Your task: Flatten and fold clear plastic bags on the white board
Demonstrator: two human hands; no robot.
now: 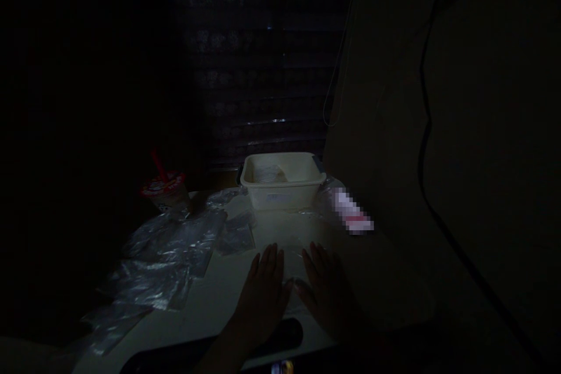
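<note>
My left hand lies flat, palm down, with fingers stretched toward the far side of the table. Beside it my right hand rests the same way, and the two thumbs nearly meet. Under and between them is a clear plastic bag, spread flat on the white table; its outline is faint in the dim light. Beyond my fingertips stands a white plastic bin with dark handles. Some clear plastic lies inside it.
Several clear plastic bags lie on the left of the table. A drink cup with a red straw stands behind them. Right of the bin is a blurred pink-white item. A dark cable hangs along the right wall.
</note>
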